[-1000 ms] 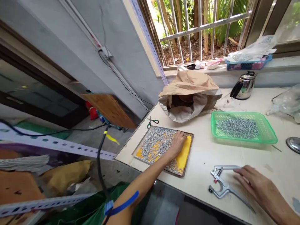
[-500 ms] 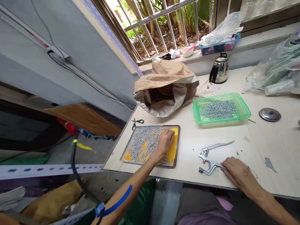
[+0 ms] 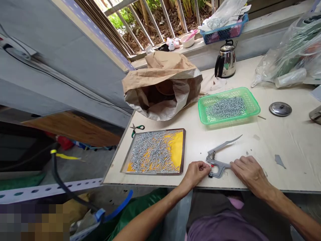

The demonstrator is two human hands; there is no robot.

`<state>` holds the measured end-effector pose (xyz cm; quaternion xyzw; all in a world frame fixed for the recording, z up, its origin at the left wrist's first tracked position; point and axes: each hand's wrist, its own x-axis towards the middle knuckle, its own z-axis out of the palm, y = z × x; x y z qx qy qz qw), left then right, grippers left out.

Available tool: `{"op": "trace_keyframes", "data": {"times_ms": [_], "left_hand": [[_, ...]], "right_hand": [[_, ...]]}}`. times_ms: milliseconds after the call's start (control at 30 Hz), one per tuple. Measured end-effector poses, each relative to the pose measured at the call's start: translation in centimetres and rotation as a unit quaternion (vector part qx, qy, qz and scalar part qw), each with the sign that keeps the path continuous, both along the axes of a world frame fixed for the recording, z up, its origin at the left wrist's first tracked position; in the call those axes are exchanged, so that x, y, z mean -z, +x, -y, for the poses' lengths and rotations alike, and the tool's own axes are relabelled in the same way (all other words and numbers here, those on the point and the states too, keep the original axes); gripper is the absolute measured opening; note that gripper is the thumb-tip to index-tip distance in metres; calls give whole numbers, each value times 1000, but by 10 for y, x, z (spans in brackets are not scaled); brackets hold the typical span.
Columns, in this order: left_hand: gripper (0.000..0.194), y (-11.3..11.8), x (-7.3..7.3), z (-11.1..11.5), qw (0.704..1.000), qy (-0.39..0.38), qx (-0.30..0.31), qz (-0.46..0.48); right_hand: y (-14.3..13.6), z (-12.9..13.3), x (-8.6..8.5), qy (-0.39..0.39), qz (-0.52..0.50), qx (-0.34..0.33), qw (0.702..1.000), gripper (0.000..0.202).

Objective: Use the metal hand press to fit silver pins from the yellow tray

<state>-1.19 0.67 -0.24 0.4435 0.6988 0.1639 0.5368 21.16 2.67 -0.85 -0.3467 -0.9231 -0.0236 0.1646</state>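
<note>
My right hand (image 3: 250, 172) grips the lower handle of silver snap pliers (image 3: 222, 166), which lie on the table with their upper handle raised on a spring. My left hand (image 3: 197, 173) is at the left end of the pliers, fingertips pinched together by the jaw and its red tip. Whatever is in that pinch is too small to make out. To the left of this hand lies a shallow tray (image 3: 184, 150) with a yellow bottom, scattered with many small silver metal pieces (image 3: 152, 152). A green plastic basket (image 3: 229, 120) behind the pliers holds more such pieces.
Scissors (image 3: 136, 129) lie behind the tray. Farther back are an open brown paper bag (image 3: 163, 75), a steel kettle (image 3: 226, 60) and a round metal lid (image 3: 280, 109). Clear plastic bags (image 3: 288, 63) fill the back right. The table's front edge runs just before my hands.
My left hand has left the tray and moved right to the pliers' jaw. My right hand keeps hold of the lower handle. The whole view has shifted slightly.
</note>
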Motion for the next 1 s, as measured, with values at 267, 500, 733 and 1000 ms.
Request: {"op": "trace_keyframes", "data": {"times_ms": [267,500,733,1000], "left_hand": [[25,3,-8,-7,983,-169,68,29],[33,4,-1,12,977,-189,14,94],[34,5,3,19,977,-177,-23,120],[31,7,4,24,977,-166,-46,126]], "right_hand": [[-2,0,6,-24,-21,-17,999,26],[4,-1,12,-120,-3,-23,993,8],[6,-35,12,-146,56,-34,987,88],[-10,-41,-5,-138,102,-39,984,84]]}}
